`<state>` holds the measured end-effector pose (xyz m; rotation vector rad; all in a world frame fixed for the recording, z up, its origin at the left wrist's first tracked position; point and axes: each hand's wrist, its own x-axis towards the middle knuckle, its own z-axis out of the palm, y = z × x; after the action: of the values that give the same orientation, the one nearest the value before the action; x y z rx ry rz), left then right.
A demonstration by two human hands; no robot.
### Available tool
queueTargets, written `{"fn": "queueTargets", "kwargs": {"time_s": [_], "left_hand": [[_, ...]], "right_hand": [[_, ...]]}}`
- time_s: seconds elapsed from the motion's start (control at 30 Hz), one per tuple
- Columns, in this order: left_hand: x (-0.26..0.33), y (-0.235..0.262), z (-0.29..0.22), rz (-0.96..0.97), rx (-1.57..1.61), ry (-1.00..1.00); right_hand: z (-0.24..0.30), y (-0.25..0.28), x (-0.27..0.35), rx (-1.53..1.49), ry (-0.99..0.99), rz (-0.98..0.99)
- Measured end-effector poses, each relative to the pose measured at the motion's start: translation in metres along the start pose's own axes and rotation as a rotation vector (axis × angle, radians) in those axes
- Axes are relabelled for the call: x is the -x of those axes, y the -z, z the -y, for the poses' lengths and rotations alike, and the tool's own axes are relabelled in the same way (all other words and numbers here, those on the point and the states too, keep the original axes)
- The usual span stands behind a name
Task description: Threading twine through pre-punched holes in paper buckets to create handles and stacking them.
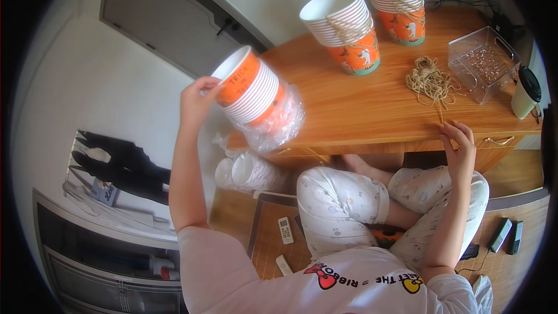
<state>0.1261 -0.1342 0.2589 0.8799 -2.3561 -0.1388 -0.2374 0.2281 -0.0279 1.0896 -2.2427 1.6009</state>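
Observation:
My left hand (196, 102) grips the rim of a stack of orange and white paper cups (251, 84), held tilted in the air at the table's left end; crumpled clear plastic wrap (280, 125) still covers its lower part. My right hand (459, 142) rests at the front edge of the wooden table (349, 110), pinching a thin strand of tan string (440, 117). That strand leads up to a loose tangle of tan strings (431, 80) on the tabletop.
Two tied cup stacks (346, 32) (398, 0) stand at the back of the table. A clear plastic box (482, 61) of small pieces and a lidded white cup (526, 92) sit at the right. More wrapped cups (250, 173) lie on the floor by my knees, with remote controls (285, 230).

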Motion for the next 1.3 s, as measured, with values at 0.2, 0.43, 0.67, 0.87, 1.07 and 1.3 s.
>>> {"fn": "queueTargets", "kwargs": {"time_s": [0.2, 0.43, 0.67, 0.87, 1.07, 1.3], "left_hand": [[0.011, 0.025, -0.056, -0.385, -0.479, -0.421], [0.052, -0.027, -0.171, -0.368, -0.365, -0.806], [0.069, -0.162, -0.202, -0.230, -0.047, -0.817], [0.062, -0.214, -0.216, -0.293, 0.024, -0.744], [0.078, -0.243, -0.254, -0.340, -0.040, -0.626], [0.094, -0.316, -0.285, 0.279, 0.439, -0.563]], "right_hand": [[0.006, 0.005, -0.003, -0.132, -0.051, -0.061], [0.022, 0.020, 0.006, -0.210, -0.107, -0.122], [0.061, 0.030, 0.008, -0.227, -0.043, -0.130], [0.062, 0.040, 0.009, -0.227, 0.047, -0.181], [0.056, 0.042, 0.008, -0.303, 0.083, -0.309], [0.053, 0.061, 0.021, -0.423, -0.030, -0.223]]}}
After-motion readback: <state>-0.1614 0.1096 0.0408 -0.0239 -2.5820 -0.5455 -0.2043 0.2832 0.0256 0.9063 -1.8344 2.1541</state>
